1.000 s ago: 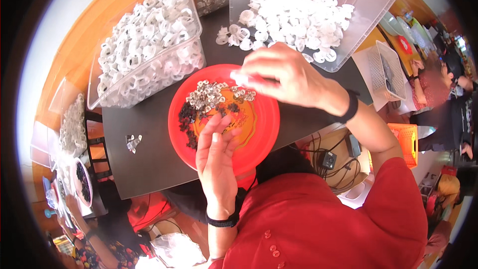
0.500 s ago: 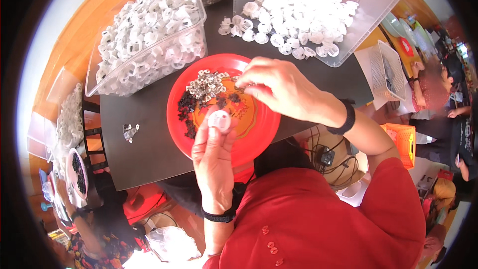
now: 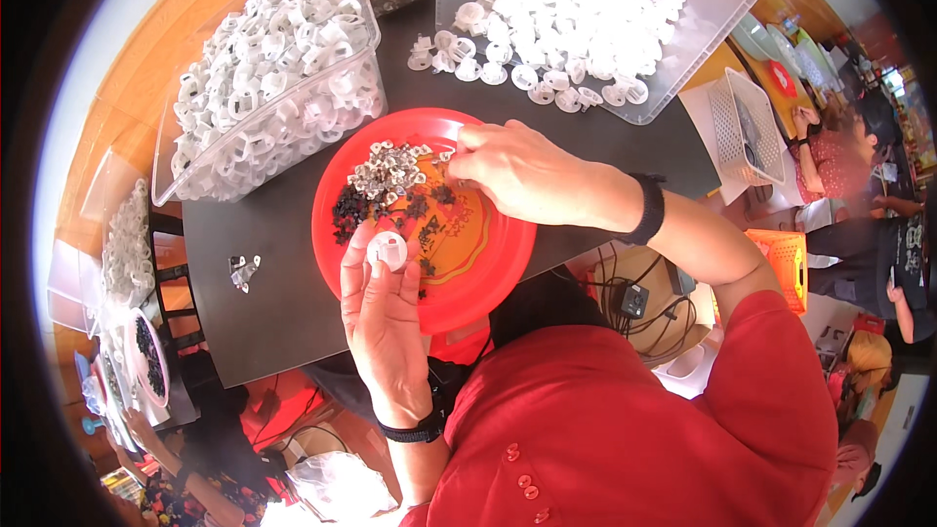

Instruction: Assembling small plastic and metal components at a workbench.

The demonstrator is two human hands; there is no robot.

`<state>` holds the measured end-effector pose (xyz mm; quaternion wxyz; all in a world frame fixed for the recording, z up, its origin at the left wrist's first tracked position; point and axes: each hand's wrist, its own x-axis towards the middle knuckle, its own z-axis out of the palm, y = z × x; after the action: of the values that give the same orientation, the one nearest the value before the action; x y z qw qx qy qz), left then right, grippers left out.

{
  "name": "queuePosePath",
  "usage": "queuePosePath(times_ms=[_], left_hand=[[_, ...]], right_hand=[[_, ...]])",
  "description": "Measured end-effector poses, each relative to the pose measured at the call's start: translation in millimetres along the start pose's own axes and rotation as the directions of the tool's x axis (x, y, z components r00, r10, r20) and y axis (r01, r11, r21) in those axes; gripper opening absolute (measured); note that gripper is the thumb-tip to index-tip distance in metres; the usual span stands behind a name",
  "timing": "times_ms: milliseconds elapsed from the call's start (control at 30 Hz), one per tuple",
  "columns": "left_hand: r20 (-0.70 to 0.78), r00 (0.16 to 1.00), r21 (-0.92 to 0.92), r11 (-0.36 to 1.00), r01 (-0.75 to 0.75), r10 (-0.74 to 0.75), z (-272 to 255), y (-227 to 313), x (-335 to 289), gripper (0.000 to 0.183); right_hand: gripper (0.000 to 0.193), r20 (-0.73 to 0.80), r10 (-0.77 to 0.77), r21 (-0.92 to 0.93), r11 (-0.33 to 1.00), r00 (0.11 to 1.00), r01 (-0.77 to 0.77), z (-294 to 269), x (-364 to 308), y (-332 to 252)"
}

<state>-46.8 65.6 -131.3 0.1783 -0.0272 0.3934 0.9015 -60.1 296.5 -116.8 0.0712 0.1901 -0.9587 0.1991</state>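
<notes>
Between the thumb and fingers of my left hand (image 3: pixel 386 327) is a round white plastic piece (image 3: pixel 387 250), held above the near left part of a red plate (image 3: pixel 488 278). My right hand (image 3: pixel 522 171) reaches over the plate's far right side with thumb and fingers pinched together. Whatever they hold, if anything, is hidden. Close to those fingertips lies a pile of small silver metal pieces (image 3: pixel 386 174). Small black pieces (image 3: pixel 348 213) are heaped at the plate's left, and more are scattered across its orange middle.
A clear bin (image 3: pixel 264 107) full of white plastic pieces stands far left on the dark table (image 3: pixel 254 322). Another bin (image 3: pixel 673 78) lies tipped at the far right, white pieces spilling out. A few metal pieces (image 3: pixel 244 271) lie left. Other people work at both sides.
My left hand has moved left over the plate with the white plastic piece. The fingers of my right hand have closed in by the metal pile. The whole view has shifted slightly.
</notes>
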Motion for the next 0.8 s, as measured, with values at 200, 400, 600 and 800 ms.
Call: queuePosePath(times_ms=[200, 400, 600, 800], left_hand=[[0.017, 1.0, -0.015, 1.0, 0.021, -0.021, -3.0, -1.6, 0.2, 0.038], [-0.012, 1.0, 0.04, 0.999, 0.011, -0.01, 5.7, -2.1, 0.3, 0.032], [-0.035, 0.999, 0.096, 0.995, -0.002, 0.006, 8.9, -4.7, 0.6, 0.03], [-0.046, 0.999, 0.125, 0.992, -0.005, 0.011, 9.7, -5.8, -1.2, 0.027]], right_hand=[[0.011, -0.039, 0.137, 0.009, 0.991, 0.99, -0.136, -7.4, 2.0, 8.7], [0.004, -0.061, 0.099, 0.046, 0.994, 0.993, -0.096, -2.2, 4.5, 7.5], [0.006, -0.014, 0.084, -0.04, 0.996, 0.996, -0.084, 5.3, 34.8, 12.9], [0.008, 0.017, 0.053, -0.025, 0.998, 0.998, -0.053, 15.1, 47.4, 18.5]])
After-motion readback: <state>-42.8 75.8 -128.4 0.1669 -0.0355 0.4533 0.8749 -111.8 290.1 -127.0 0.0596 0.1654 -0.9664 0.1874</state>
